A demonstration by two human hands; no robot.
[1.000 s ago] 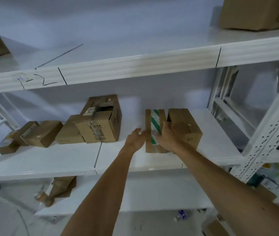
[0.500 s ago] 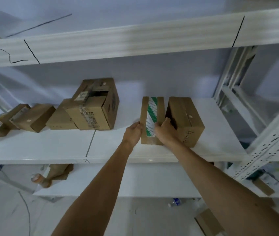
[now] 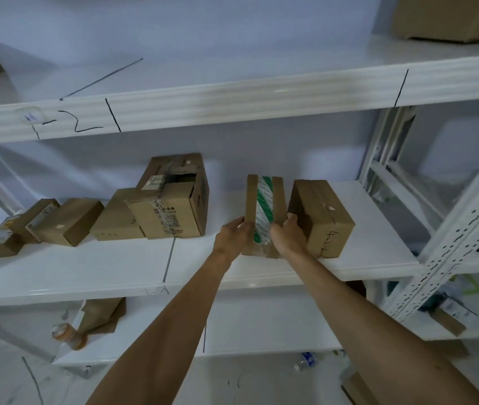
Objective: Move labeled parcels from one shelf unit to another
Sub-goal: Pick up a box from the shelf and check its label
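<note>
A narrow cardboard parcel with green-and-white striped tape (image 3: 264, 200) stands upright on the middle white shelf (image 3: 101, 270). My left hand (image 3: 232, 235) presses its left edge and my right hand (image 3: 288, 233) grips its right edge, so both hold it at its lower part. A second brown parcel with handwriting (image 3: 321, 217) stands directly to its right, touching my right hand.
A large taped open-topped box (image 3: 171, 200) and several smaller boxes (image 3: 65, 222) lie further left on the same shelf. A shelf above (image 3: 232, 103) carries pen marks and boxes. A perforated upright post (image 3: 463, 229) stands at right. Paper bag and bottle (image 3: 68, 336) lie below.
Both hands have stayed on the striped parcel. The view dipped and then rose again, so the upper shelf and its box are back in sight.
</note>
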